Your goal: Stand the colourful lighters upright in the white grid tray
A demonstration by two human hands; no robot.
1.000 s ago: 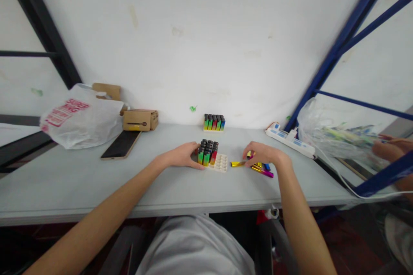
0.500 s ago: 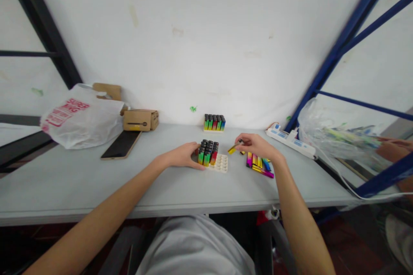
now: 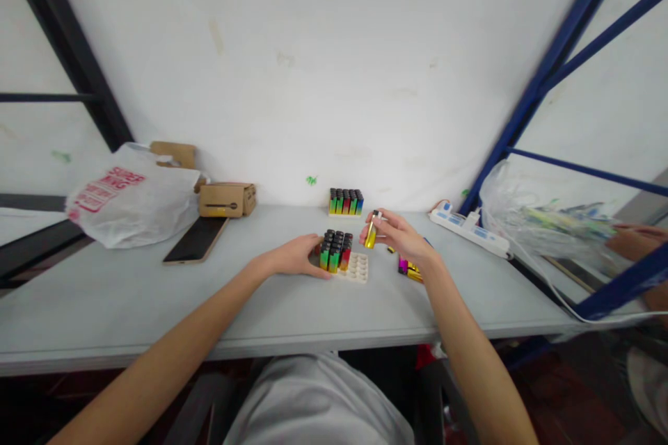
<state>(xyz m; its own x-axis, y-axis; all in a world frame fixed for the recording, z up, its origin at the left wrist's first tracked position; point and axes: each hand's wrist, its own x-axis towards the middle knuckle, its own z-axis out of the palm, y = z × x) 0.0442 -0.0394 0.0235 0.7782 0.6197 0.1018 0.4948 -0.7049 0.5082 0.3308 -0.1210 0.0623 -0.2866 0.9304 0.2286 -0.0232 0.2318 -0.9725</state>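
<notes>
A white tray (image 3: pixel 358 268) with round holes lies on the grey table. Several upright lighters (image 3: pixel 335 250), green, yellow and red with black tops, fill its left part; holes show at its right. My left hand (image 3: pixel 298 256) is at the tray's left side, thumb and fingers spread around the lighters there. In my right hand (image 3: pixel 399 233) a gold lighter (image 3: pixel 371 232) is pinched, nearly upright, above and right of the tray. Loose metallic lighters (image 3: pixel 410 270), purple and gold, lie partly hidden under my right forearm.
A second block of upright lighters (image 3: pixel 346 202) stands by the wall. To the left are a white plastic bag (image 3: pixel 133 195), a cardboard box (image 3: pixel 227 199) and a dark phone (image 3: pixel 197 240). A power strip (image 3: pixel 471 232) lies right; beyond it, another person's hand (image 3: pixel 634 243) is by clear plastic.
My right hand has moved left toward the tray, and the gold lighter in it has turned from slanted to nearly upright. My left hand has stayed at the tray.
</notes>
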